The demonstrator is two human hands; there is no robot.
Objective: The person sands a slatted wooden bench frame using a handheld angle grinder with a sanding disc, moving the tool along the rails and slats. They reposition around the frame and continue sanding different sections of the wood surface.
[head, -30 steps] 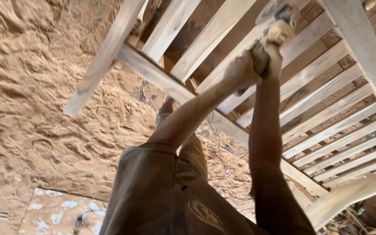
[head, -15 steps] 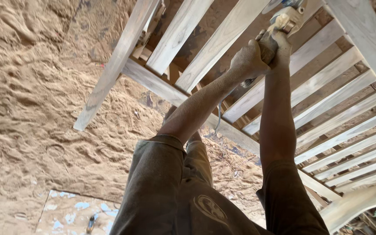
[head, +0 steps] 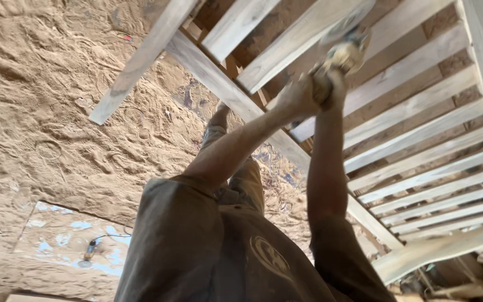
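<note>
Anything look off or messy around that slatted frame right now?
Thick sawdust covers the whole floor, and a small tool with a cord lies loose on it at lower left. Otherwise nothing stands out: both hands, left hand and right hand, grip the power sander against the wooden slatted frame, whose slats look evenly spaced.

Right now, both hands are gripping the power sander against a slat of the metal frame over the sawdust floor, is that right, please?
Not quite: the head view shows a wooden frame, not metal. Both the left hand and right hand do grip the power sander over the sawdust floor.
</note>
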